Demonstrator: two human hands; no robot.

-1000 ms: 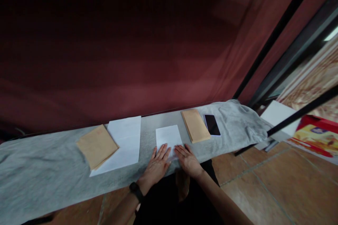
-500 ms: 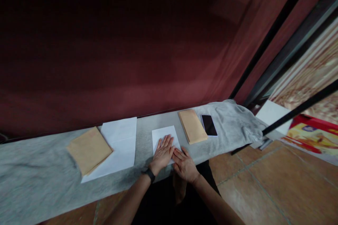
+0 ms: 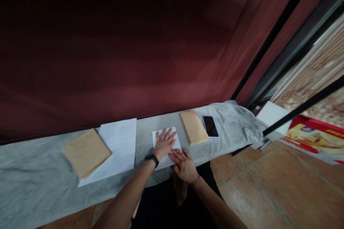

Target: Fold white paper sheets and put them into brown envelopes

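Note:
A folded white paper (image 3: 163, 163) lies on the grey cloth, partly covered by both hands. My left hand (image 3: 164, 144), with a dark band at the wrist, rests flat on its upper part, fingers spread. Lower and to the right, my right hand (image 3: 185, 165) lies with its fingers stretched over the paper's near right part. Right of the paper is a stack of brown envelopes (image 3: 194, 127), with a phone (image 3: 211, 126) beside it. On the left, more brown envelopes (image 3: 87, 153) overlap a larger white sheet (image 3: 120, 146).
The grey cloth (image 3: 34, 171) covers a long narrow surface against a dark red wall (image 3: 120, 61). Black metal bars (image 3: 266, 48) rise at the right. A red and yellow box (image 3: 317, 137) stands beyond them, above the tiled floor (image 3: 258, 186).
My left hand has slid up the paper, away from my right hand, its fingers wider apart. My right hand's fingers now reach farther across the paper's near part. The view has shifted slightly.

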